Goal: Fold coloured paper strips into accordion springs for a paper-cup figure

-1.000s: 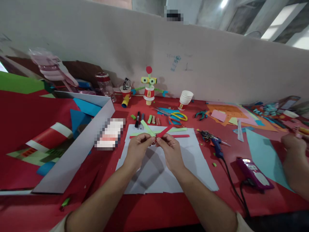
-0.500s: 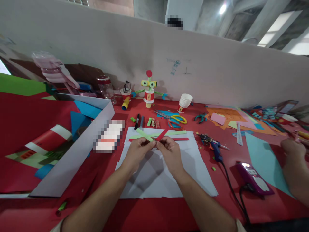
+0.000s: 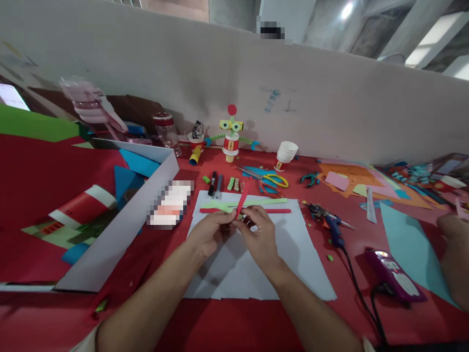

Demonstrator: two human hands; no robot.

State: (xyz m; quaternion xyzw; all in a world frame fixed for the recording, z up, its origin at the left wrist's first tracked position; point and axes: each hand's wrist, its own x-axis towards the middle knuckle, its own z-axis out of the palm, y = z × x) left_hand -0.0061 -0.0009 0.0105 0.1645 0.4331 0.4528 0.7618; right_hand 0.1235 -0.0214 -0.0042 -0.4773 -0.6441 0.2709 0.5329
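Above a stack of white sheets, my two hands meet at the fingertips over a pair of crossed paper strips. My left hand is closed, pinching the light green paper strip near the crossing. Closed as well, my right hand grips the red paper strip, whose free end points up and away. Fingers hide the spot where the strips overlap. Behind the hands, another green strip and another red strip lie flat on the sheets.
Markers, folded paper springs and scissors lie behind the sheets. A paper-cup robot figure and stacked cups stand further back. To the right are a glue gun, its cord and another person's arm; left, an open box.
The red strip has swung from leaning right to standing more upright. My fingers have curled in closer around the crossing, and the green strip now lies lower. The whole view has shifted slightly.
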